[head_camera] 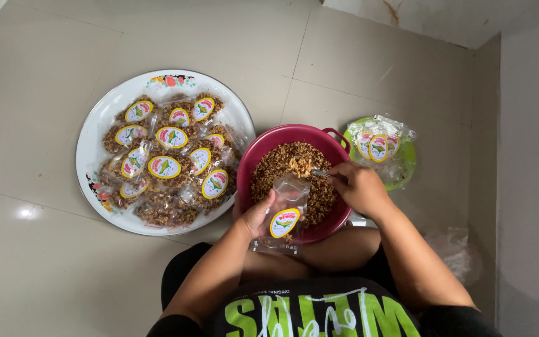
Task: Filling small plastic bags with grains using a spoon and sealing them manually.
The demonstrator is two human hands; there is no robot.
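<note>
From the head camera, we see the fingers of our left hand (258,215) curled closed around a small clear pouch (284,212) with a yellow oval label, pinching it by its side so the mouth stands open and upright over the near rim of the maroon bowl (263,146). Our right hand (360,186) is closed on the handle of a metal spoon (320,173), whose tip lies in the brown crumbly snack mix (282,163) that fills the bowl; the spoon's bowl is too small to tell whether it is loaded.

To fill well, we judge it best to keep the pouch mouth wide and directly above the mix, so any spill drops back into the bowl and not onto our lap or the tiled floor (51,268). The spoon should travel low and level, tipping only once its edge is inside the pouch.

Just left of the bowl, a round white tray (95,125) carries a heap of filled, labelled pouches (166,165). To the bowl's right, a green plate (407,165) holds a bundle of empty pouches (378,143).
</note>
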